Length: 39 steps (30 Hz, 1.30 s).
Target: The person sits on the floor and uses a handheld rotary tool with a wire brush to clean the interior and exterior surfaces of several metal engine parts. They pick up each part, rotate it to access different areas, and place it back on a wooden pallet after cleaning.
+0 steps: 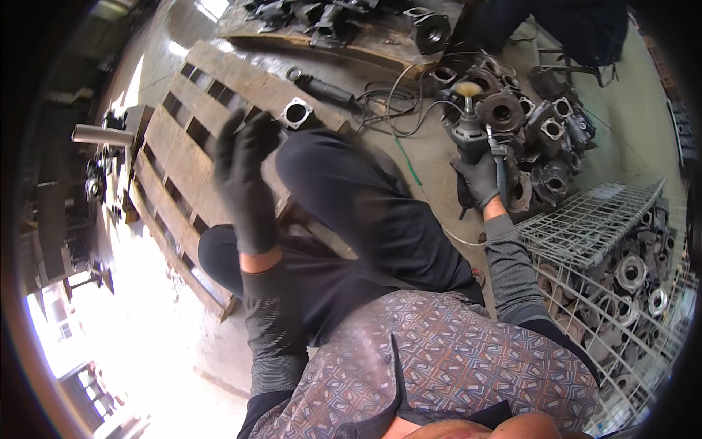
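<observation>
Ahead on the person's right, a handheld power tool with a pale yellow tip is held up in front of a heap of metal castings. Its dark body is gripped by the gloved right hand, whose fingers are wrapped around it. Across the person's bent legs, the gloved left hand is raised over a slatted wooden pallet, open, with fingers loosely extended and blurred. Just beside that hand, near one knee, sits a square-flanged metal part with a round opening. Beyond it, a dark cylindrical tool lies near the pallet's far edge. Farther right, a wire basket holds more castings, and at the top dark metal pieces crowd a wooden platform.
</observation>
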{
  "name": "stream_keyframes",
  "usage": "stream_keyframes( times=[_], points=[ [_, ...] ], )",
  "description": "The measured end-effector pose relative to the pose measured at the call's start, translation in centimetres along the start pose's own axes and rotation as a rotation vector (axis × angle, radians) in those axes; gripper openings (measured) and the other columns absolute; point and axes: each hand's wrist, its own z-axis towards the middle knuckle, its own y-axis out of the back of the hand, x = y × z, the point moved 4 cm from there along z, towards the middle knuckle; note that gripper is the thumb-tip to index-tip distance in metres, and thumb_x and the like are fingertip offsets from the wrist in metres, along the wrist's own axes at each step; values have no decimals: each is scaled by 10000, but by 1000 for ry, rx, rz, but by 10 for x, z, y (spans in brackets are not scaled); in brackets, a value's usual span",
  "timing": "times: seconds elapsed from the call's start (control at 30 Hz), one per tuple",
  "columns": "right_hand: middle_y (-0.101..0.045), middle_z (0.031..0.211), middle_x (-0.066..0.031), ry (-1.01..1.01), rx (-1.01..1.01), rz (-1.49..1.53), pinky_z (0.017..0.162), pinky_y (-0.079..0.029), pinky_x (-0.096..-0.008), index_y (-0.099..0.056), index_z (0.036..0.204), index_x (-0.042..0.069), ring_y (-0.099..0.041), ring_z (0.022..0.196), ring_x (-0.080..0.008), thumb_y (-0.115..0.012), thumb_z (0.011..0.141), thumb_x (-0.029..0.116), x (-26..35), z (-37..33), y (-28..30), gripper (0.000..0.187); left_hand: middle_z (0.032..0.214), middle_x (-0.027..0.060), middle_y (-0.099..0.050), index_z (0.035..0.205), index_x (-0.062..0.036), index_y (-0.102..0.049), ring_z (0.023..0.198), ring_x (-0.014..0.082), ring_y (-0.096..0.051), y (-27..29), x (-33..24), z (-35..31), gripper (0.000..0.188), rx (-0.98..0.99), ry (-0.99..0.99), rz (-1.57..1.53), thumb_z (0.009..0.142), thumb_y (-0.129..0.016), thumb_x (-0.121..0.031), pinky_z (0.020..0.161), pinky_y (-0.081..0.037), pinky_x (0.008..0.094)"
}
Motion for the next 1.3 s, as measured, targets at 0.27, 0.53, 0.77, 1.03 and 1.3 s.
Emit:
stream_keyframes(
  times=[0.27, 0.53, 0.77, 1.03, 1.3],
  points=[
    [-701, 1038, -123, -308, 149, -134, 857, -558, -415, -556, 1197, 21, -683, 925, -278, -883, 630, 187, -124, -18, -70, 675, 1350, 152, -634, 1188, 56, -692, 1090, 258, -711, 111, -4, -21, 224, -251, -125, 524, 1029, -549, -11, 957, -612, 362],
    [-710, 1122, -161, -433, 197, -350, 898, -550, -443, -532, 1274, 51, -695, 1033, -344, -865, 637, 191, -174, -38, -100, 732, 1276, 197, -672, 1203, 54, -699, 1112, 292, -701, 146, 21, -16, 248, -318, 107, 112, 972, -608, 46, 979, -594, 380],
    [-700, 1145, -186, -437, 239, -348, 903, -549, -451, -532, 1277, 48, -688, 1064, -360, -857, 661, 217, -169, -8, -128, 717, 1255, 167, -690, 1183, 14, -728, 1167, 286, -669, 130, 26, 9, 239, -6, -285, 1197, 971, -617, 27, 982, -582, 394],
    [-682, 1181, -226, -380, 362, -471, 930, -543, -472, -541, 1299, 35, -664, 1111, -394, -865, 639, 271, -177, 41, -178, 773, 1302, 143, -659, 1166, 8, -737, 1172, 247, -665, 136, 31, 22, 223, -140, -71, 925, 995, -596, -12, 947, -614, 349],
    [-609, 1261, -257, -262, 284, -760, 1036, -483, -511, -572, 1299, 27, -574, 1202, -460, -846, 688, 351, -184, 51, -222, 745, 1257, 142, -685, 1200, 4, -720, 1095, 239, -706, 142, 31, 42, 251, -104, -23, 995, 1059, -531, -83, 916, -613, 353]
  ],
)
